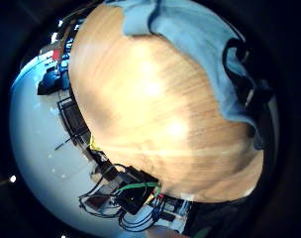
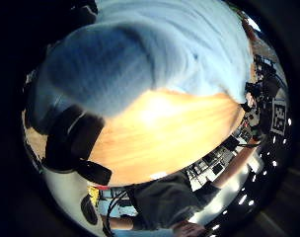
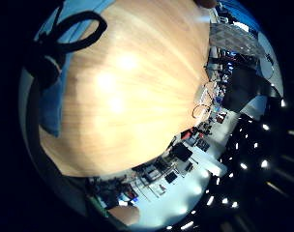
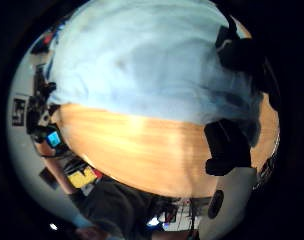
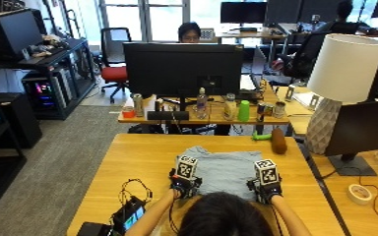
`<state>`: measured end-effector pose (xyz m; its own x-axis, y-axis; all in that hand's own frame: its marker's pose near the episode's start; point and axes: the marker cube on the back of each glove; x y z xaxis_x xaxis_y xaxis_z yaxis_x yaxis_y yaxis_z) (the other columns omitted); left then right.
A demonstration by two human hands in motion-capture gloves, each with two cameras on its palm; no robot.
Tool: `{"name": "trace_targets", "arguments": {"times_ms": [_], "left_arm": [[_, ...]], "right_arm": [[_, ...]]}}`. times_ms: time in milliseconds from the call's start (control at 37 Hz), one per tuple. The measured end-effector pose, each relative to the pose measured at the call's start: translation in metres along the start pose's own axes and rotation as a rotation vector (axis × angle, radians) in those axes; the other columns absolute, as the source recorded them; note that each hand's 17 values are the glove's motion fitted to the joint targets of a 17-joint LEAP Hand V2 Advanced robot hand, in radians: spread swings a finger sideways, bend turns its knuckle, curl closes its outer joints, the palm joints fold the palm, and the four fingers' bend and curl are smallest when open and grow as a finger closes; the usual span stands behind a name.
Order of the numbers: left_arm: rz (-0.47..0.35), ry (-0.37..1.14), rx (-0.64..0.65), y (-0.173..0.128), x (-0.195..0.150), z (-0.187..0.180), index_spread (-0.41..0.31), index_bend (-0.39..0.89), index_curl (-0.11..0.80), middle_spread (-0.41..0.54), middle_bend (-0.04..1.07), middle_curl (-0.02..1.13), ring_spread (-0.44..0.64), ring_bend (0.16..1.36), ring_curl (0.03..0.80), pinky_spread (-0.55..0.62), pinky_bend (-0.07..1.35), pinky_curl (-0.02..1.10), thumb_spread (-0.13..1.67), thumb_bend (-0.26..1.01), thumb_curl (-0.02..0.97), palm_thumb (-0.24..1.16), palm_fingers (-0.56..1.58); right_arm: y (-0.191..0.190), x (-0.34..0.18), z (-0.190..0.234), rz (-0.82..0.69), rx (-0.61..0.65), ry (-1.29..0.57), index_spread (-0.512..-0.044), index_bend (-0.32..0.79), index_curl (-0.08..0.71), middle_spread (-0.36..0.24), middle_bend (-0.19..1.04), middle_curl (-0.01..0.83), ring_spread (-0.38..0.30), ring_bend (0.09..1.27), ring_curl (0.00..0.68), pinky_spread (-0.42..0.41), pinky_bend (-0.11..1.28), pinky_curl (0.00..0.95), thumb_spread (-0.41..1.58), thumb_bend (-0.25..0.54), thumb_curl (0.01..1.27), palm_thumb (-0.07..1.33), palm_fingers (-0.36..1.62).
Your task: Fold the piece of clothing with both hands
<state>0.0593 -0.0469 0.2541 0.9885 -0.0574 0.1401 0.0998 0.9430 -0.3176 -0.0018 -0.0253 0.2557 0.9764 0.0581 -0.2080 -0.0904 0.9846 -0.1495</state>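
Lying flat on the light wooden tabletop (image 5: 143, 157), a pale blue-grey cotton T-shirt (image 5: 223, 164) is spread directly in front of the seated person, whose dark hair (image 5: 225, 216) shows at the lower edge of the outside view. Taking the T-shirt as landmark: the left hand (image 5: 184, 184) in its black glove sits at the shirt's near left corner, and the right hand (image 5: 264, 189) in its black glove sits at the near right corner. The two hands are well apart, one on each side of the garment.

Both hands are on the cloth edge, but whether the fingers pinch the fabric or only rest on it cannot be told. In the left thumb side palm view the shirt (image 2: 155, 54) fills much of the picture, with black gloved fingers (image 2: 73, 140) beside its edge over bare wood. In the right thumb side palm view the cloth (image 4: 147, 65) likewise lies close to the palm, with black fingertips (image 4: 227, 150) at its margin.

Beyond the shirt's far edge, on the same tabletop, lie a brown cylinder (image 5: 279, 140) and a small green object (image 5: 262, 136). Left of the shirt, near the tabletop's front corner, sits a black device with coiled cables (image 5: 129, 211).
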Motion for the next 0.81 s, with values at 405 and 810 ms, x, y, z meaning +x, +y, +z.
{"name": "trace_targets", "arguments": {"times_ms": [405, 810], "left_arm": [[-0.01, -0.094, 0.247, -0.016, 0.002, -0.015, -0.219, 0.14, 0.297, -0.211, 0.19, 0.35, -0.28, 0.54, 0.323, -0.4, 0.86, 0.4, 1.12, 0.02, 0.298, 0.63, 1.02], [0.058, -0.194, -0.107, 0.048, 0.0, -0.019, -0.278, 0.16, 0.342, -0.289, 0.2, 0.41, -0.35, 0.49, 0.367, -0.45, 0.78, 0.41, 1.09, -0.01, 0.293, 0.71, 1.19]], "right_arm": [[-0.001, -0.009, 0.001, -0.037, 0.174, -0.011, -0.288, 0.17, 0.284, -0.172, 0.22, 0.433, -0.226, 0.59, 0.409, -0.3, 0.57, 0.385, 0.97, 0.077, 0.35, 1.06, 1.27], [-0.021, 0.017, 0.035, -0.193, -0.161, -0.03, -0.269, 0.19, 0.362, -0.195, 0.34, 0.489, -0.242, 0.64, 0.442, -0.33, 0.57, 0.405, 0.9, -0.005, 0.34, 1.08, 1.36]]}}
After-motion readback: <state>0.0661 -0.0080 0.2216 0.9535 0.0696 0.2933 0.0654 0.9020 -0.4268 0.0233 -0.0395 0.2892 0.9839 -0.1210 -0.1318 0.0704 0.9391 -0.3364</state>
